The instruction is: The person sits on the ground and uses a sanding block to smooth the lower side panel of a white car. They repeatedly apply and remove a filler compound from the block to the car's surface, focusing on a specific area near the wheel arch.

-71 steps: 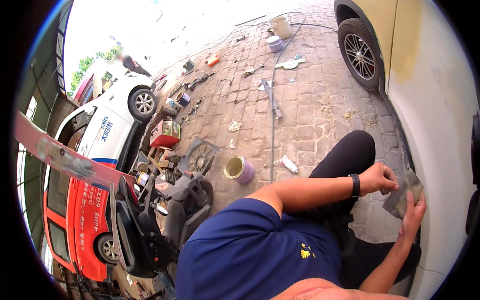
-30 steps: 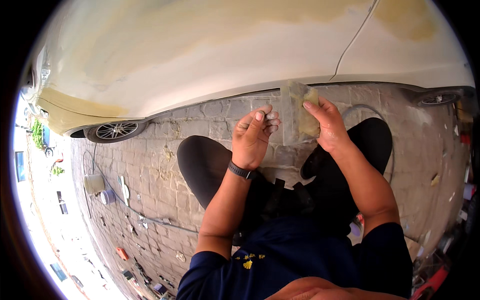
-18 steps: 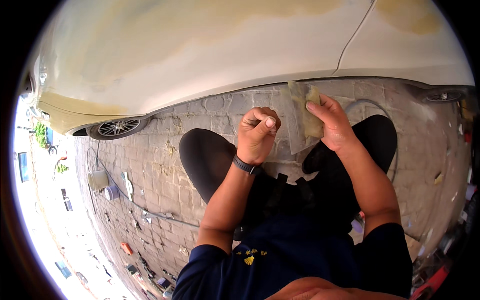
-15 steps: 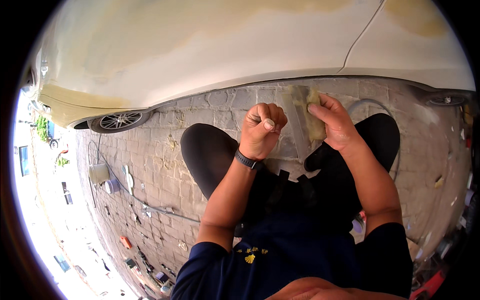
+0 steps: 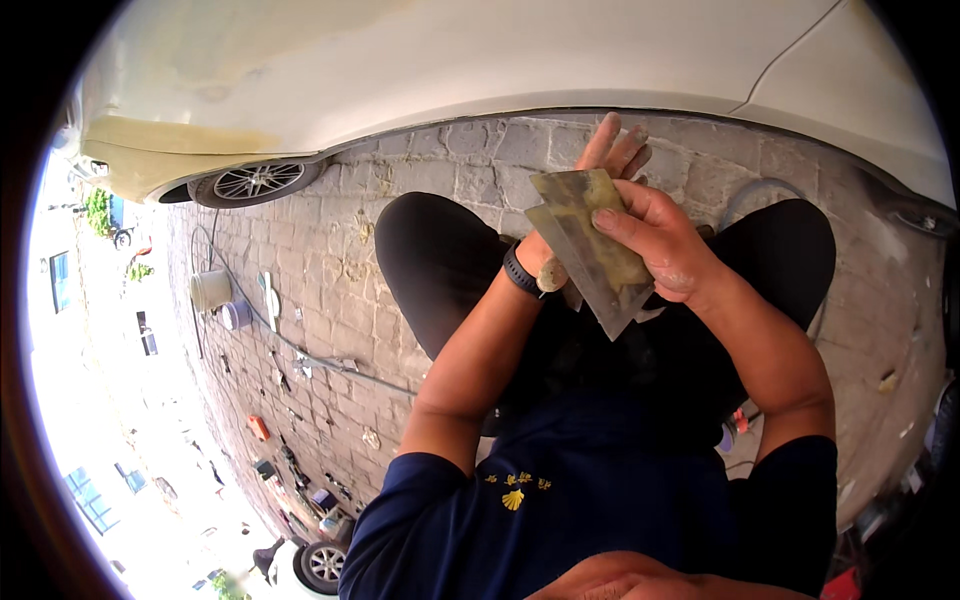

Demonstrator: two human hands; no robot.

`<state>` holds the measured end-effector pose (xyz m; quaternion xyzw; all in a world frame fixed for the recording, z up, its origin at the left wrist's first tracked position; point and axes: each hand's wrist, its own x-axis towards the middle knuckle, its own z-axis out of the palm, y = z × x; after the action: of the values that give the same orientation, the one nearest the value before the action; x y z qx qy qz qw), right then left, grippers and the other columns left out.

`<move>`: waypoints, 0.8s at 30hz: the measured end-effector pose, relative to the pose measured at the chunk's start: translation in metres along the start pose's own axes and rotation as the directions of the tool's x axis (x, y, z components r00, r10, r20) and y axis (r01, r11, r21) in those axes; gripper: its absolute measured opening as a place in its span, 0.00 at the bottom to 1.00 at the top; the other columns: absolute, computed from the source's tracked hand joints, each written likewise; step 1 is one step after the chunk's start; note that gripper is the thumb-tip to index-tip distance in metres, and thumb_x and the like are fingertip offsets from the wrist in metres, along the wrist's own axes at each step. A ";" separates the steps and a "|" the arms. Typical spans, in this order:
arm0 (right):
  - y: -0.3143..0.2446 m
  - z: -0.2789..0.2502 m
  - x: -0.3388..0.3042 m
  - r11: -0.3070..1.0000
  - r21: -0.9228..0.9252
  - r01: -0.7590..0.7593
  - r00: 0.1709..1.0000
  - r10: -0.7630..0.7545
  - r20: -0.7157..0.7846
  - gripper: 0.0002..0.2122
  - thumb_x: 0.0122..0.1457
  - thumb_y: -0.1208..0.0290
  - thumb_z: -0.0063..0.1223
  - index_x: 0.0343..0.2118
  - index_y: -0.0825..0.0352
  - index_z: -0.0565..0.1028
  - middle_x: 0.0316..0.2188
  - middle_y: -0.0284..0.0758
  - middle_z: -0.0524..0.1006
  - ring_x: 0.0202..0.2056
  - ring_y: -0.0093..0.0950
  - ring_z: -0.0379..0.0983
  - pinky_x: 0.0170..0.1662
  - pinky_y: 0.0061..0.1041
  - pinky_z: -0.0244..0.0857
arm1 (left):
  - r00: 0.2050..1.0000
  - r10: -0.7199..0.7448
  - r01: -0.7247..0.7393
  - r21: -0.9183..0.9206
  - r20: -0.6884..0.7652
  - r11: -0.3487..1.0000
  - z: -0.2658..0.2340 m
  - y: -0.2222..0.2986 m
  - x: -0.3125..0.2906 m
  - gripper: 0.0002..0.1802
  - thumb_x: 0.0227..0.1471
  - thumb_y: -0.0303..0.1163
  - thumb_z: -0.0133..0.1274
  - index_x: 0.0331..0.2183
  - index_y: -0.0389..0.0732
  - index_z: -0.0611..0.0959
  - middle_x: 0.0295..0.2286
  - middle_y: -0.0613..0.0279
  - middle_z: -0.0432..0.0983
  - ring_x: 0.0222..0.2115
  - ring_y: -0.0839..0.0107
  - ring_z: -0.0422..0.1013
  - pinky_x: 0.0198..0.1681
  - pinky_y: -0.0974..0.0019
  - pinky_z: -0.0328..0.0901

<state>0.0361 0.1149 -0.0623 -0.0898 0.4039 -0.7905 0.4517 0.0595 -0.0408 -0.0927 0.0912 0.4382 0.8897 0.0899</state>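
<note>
My right hand [image 5: 668, 240] grips two thin, flat putty spreaders [image 5: 612, 262] that overlap, its thumb pressed on their yellow-smeared face. They are held at a tilt above my lap, one pointed corner toward me. Behind them is my left hand [image 5: 538, 258], with a dark band on its wrist. Its fingers stretch out past the far edge of the spreaders and are spread apart, while the thumb shows at the near left edge. The spreaders cover most of the left palm, and whether it touches them cannot be seen.
A pale car body [image 5: 420, 70] with yellowish patches stretches across the far side, its wheel [image 5: 262, 181] at left. On the stone paving at left stand a bucket [image 5: 210, 291] and a smaller tub [image 5: 236, 316]. A hose [image 5: 375, 379] runs along the ground, near scattered tools.
The left hand has uncurled from a loose fist and moved right, behind the spreaders. The right hand has turned the spreaders so their smeared face shows. The whole view has shifted slightly.
</note>
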 end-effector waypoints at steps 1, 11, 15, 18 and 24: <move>0.000 0.000 0.000 1.000 0.007 0.007 1.000 -0.007 -0.001 0.14 0.72 0.68 0.54 0.53 0.72 0.76 0.46 0.32 0.80 0.47 0.19 0.75 0.53 0.23 0.69 | 1.000 0.013 -0.013 -0.010 0.025 1.000 0.000 0.000 0.000 0.74 0.45 0.76 0.61 0.74 0.49 0.40 0.72 0.43 0.41 0.73 0.45 0.42 0.73 0.43 0.45; 0.001 0.003 0.000 0.999 0.025 0.029 1.000 -0.029 0.006 0.16 0.72 0.67 0.54 0.56 0.72 0.75 0.47 0.32 0.79 0.49 0.19 0.74 0.53 0.23 0.69 | 0.998 -0.066 0.065 -0.129 -0.004 0.990 0.001 -0.006 0.002 0.60 0.57 0.69 0.54 0.74 0.56 0.42 0.70 0.43 0.49 0.71 0.45 0.48 0.69 0.41 0.56; -0.001 0.005 -0.001 1.000 0.013 0.008 1.000 -0.009 0.003 0.16 0.72 0.67 0.54 0.56 0.72 0.74 0.47 0.31 0.79 0.48 0.19 0.74 0.53 0.24 0.69 | 0.998 -0.006 0.018 -0.191 0.065 0.981 0.002 -0.007 0.000 0.55 0.60 0.68 0.50 0.74 0.56 0.43 0.70 0.43 0.51 0.70 0.44 0.50 0.69 0.40 0.56; -0.001 0.006 -0.001 1.000 0.011 -0.002 1.000 0.002 0.009 0.16 0.72 0.67 0.54 0.55 0.72 0.75 0.46 0.31 0.79 0.48 0.19 0.74 0.52 0.24 0.70 | 0.999 -0.023 0.029 -0.153 0.042 0.988 0.003 -0.007 -0.003 0.55 0.61 0.68 0.49 0.74 0.55 0.44 0.70 0.43 0.51 0.70 0.44 0.50 0.69 0.40 0.56; 0.000 0.006 0.000 1.000 0.013 0.010 1.000 -0.010 0.010 0.15 0.72 0.66 0.55 0.53 0.71 0.76 0.46 0.31 0.79 0.47 0.18 0.74 0.51 0.24 0.70 | 0.998 -0.012 0.027 -0.220 0.068 0.975 0.000 -0.005 -0.003 0.58 0.58 0.62 0.55 0.74 0.53 0.42 0.71 0.43 0.49 0.71 0.46 0.50 0.70 0.43 0.55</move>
<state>0.0393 0.1116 -0.0588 -0.0926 0.3961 -0.7948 0.4503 0.0631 -0.0386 -0.0976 0.1058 0.3340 0.9285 0.1228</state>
